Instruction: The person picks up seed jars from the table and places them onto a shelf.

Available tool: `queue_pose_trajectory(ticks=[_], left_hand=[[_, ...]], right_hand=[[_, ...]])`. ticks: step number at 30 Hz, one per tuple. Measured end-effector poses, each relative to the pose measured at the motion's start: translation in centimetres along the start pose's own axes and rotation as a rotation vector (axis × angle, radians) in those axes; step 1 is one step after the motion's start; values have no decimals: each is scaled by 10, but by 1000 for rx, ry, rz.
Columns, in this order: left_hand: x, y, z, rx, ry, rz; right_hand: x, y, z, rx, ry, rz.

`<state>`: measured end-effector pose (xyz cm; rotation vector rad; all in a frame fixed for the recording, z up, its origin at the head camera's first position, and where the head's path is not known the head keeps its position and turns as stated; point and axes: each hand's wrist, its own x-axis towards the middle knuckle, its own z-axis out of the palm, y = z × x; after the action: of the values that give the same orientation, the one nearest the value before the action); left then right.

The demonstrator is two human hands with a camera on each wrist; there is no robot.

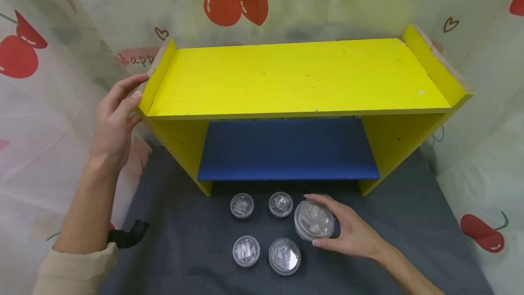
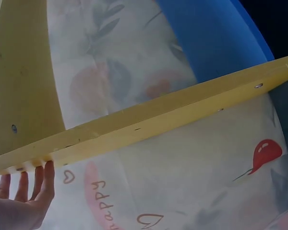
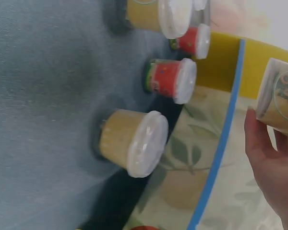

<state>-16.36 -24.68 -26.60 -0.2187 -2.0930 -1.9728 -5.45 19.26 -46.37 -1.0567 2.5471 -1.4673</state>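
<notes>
A yellow shelf unit [image 1: 303, 81] with a blue board [image 1: 286, 149] stands on a dark cloth. My left hand [image 1: 116, 113] touches the outside of its left side panel; in the left wrist view the fingertips [image 2: 49, 165] press against that panel. My right hand [image 1: 348, 229] holds a clear-lidded plastic cup [image 1: 314, 220] between thumb and fingers, in front of the shelf. The right wrist view shows the cup [image 3: 284, 98] raised off the cloth, with a printed label and tan contents.
Several lidded cups stand on the cloth: two smaller ones [image 1: 242, 205] [image 1: 280, 204] near the shelf, two [image 1: 246, 251] [image 1: 284, 256] in front. Some show red labels [image 3: 167, 79], others tan contents [image 3: 117, 136]. A cherry-printed curtain [image 1: 319, 3] hangs around; a black strap [image 1: 128, 235] is near the left sleeve.
</notes>
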Motion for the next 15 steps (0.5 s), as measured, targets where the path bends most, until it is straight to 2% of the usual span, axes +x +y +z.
queue_pose_trajectory(ticks=[5,9,15], left_hand=[[0,-1,0,-16,1,5],[0,-2,0,-25,10,13],[1,-2,1,-30,35,-7]], right_hand=[[14,-7,-2,-10,-15,-7],[29,-19,-7,3,-59,18],[50,-33,-12,-9,-65,-16]])
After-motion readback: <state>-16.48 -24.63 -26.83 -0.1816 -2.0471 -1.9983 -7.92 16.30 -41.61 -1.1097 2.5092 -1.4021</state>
